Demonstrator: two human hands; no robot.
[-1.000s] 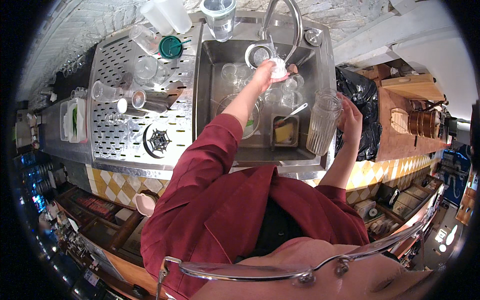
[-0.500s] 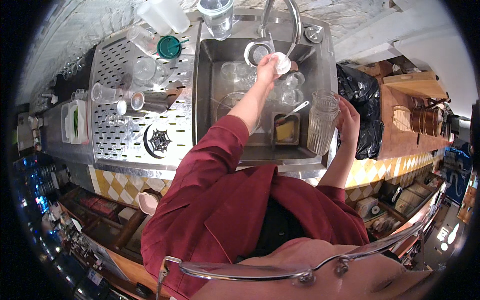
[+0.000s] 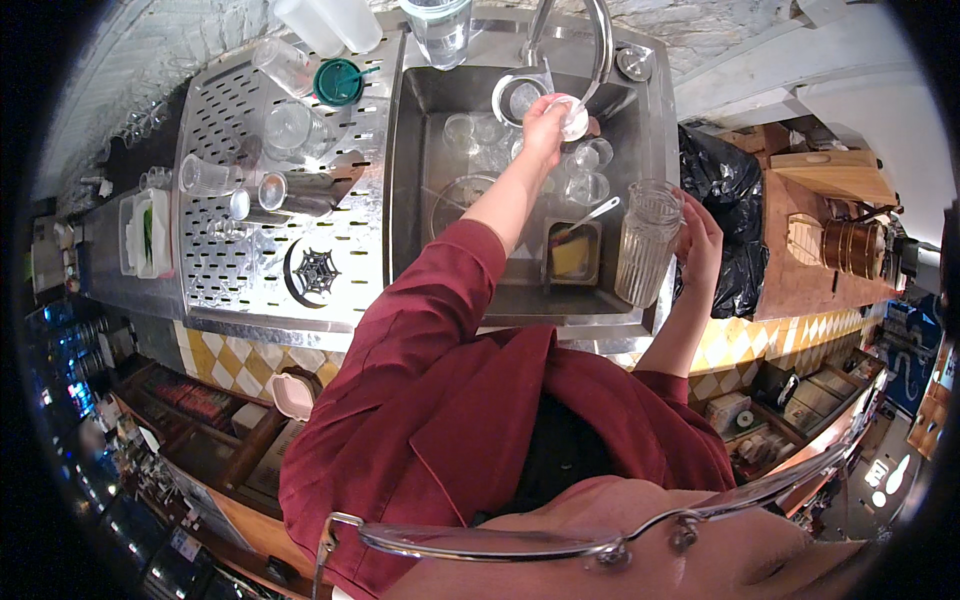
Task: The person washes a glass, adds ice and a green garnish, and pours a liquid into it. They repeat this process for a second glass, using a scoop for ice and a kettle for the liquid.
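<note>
My left hand (image 3: 545, 128) reaches over the far side of the steel sink (image 3: 420, 110) and is closed on a small white round lid (image 3: 574, 120), held close under the tap (image 3: 603, 45). At the sink's right edge stands a tall ribbed clear glass jar (image 3: 645, 250), slightly tilted. My right hand (image 3: 700, 240) is wrapped round its right side, with part of the fingers hidden behind the glass. Several clear glasses (image 3: 587, 187) lie in the sink below my left hand. A small metal container (image 3: 575, 265) with a yellow sponge and a white-handled utensil sits nearer me.
Left of the sink, a slotted steel drainboard (image 3: 210, 275) holds clear cups, metal shakers (image 3: 290, 193), a green lid (image 3: 338, 82) and a black web-shaped piece (image 3: 315, 270). A clear container (image 3: 438, 35) stands behind the sink. Black bags (image 3: 720, 180) lie to the right.
The white lid has turned in my left hand and shifted slightly up and to the right. My right hand stays on the jar, which has hardly moved.
</note>
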